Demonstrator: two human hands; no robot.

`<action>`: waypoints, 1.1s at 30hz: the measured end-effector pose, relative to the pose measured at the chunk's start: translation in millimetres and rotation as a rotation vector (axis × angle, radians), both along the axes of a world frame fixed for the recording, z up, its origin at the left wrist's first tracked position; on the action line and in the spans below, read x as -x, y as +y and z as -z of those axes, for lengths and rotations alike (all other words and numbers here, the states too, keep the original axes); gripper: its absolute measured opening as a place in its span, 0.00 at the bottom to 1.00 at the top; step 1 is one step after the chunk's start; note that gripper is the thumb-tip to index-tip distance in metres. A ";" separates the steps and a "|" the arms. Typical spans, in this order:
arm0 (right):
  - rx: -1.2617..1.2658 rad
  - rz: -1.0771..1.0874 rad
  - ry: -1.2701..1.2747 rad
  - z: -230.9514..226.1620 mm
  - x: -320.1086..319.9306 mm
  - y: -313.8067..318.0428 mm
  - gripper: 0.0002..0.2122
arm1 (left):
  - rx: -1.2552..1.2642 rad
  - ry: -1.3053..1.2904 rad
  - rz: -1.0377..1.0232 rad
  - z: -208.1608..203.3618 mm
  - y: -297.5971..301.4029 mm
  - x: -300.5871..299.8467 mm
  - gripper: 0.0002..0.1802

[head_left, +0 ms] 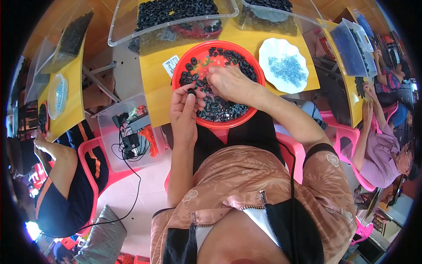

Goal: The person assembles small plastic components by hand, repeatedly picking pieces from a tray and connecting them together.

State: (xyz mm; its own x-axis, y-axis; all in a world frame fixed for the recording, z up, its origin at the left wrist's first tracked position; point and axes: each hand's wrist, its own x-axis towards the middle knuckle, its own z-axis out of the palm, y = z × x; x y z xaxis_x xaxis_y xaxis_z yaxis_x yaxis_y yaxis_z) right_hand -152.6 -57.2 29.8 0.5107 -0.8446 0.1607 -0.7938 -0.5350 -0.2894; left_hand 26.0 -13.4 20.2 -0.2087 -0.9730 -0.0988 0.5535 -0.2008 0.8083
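Observation:
A round red basin point(261, 83) stands in front of me, holding many small black ring-shaped pieces point(237, 59) and, lower down, tiny glittering bits. Over its left side, my left hand point(183, 108) pinches one black ring-shaped piece point(191, 91) between thumb and fingers. My right hand point(228, 81) reaches across the basin's middle with its fingers pressed together near the left one. Whatever its fingertips hold is hidden. Right of the basin lies a white scalloped plate point(281, 46) with a spread of small pale-blue clear bits point(288, 69).
Clear plastic bins point(171, 37) of black pieces stand at the yellow table's point(154, 97) far edge. A white label lies left of the basin. Below left, a clear box point(110, 145) holds cables and devices. Other people sit at tables on both sides.

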 end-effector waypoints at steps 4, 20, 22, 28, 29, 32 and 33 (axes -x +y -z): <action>-0.044 0.035 -0.208 -10.7 4.1 -0.4 0.04 | 0.000 -0.018 0.002 -2.3 0.3 1.4 0.14; -0.527 0.037 -0.661 -60.4 -7.8 17.5 0.03 | 0.013 -0.097 0.013 -0.6 3.1 0.9 0.08; -0.747 0.050 -0.819 -54.8 -3.8 16.2 0.04 | 0.020 -0.105 0.035 -1.4 3.2 -1.3 0.08; -1.027 0.008 -1.083 -37.3 7.2 22.2 0.09 | 0.090 -0.075 0.278 -0.3 3.2 -6.9 0.08; -1.032 0.016 -1.125 -32.8 7.2 25.0 0.09 | 0.090 -0.073 0.271 -0.1 3.1 -6.7 0.07; -0.995 0.050 -1.054 -30.1 11.7 23.5 0.07 | 0.073 -0.070 0.248 -2.7 3.7 -4.7 0.07; -0.972 0.069 -0.990 -30.1 13.7 20.7 0.05 | 0.055 -0.068 0.232 -3.8 3.8 -4.4 0.07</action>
